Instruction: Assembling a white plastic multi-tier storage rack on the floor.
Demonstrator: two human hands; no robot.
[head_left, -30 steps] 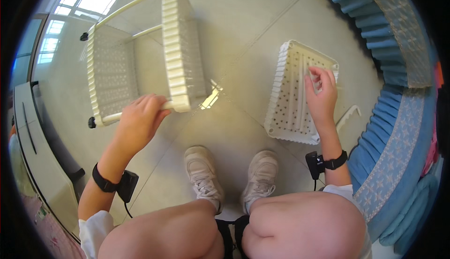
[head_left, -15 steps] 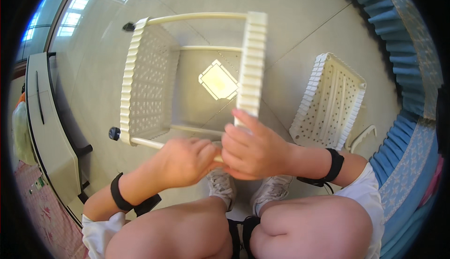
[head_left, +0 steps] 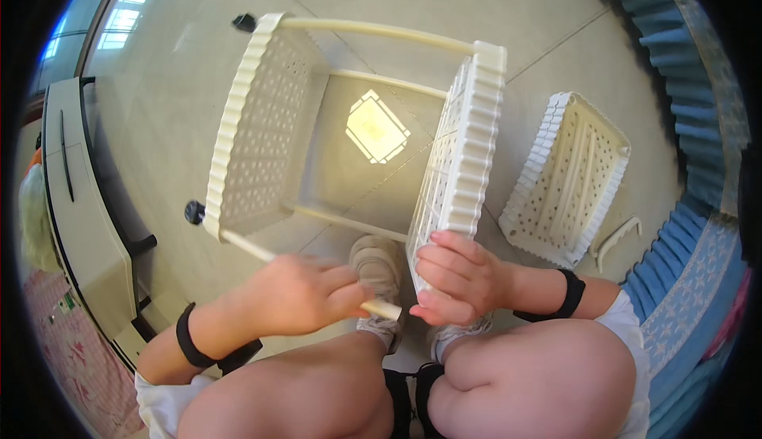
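A: What's in the hands rn?

B: Left hand [head_left: 298,296] is closed round a cream pole [head_left: 317,279] of the rack frame [head_left: 357,121], fingers wrapped, pole end poking out just past them. Right hand [head_left: 460,276] has its fingers curled on the near corner of the upright basket shelf [head_left: 464,153], thumb side hidden, so can't tell how tight.

A: Why held like that?

B: Prob. to steady both parts: pole end and shelf corner sit almost touching, right between the two hands, above the shoes [head_left: 381,268].

A: Frame look?

B: Cream plastic, lying on its side on the floor [head_left: 556,34]. Two perforated shelves w/ ribbed rims, one beyond the left fingers, one running up from the right fingers. Thin poles join them; black caster wheels [head_left: 194,211] on the far shelf.

A: Anything else nearby?

B: Loose third basket [head_left: 567,177] out past the right hand, apart from the frame, w/ a small white handle piece [head_left: 615,236] beside it. Blue pleated fabric [head_left: 675,42] further that way.
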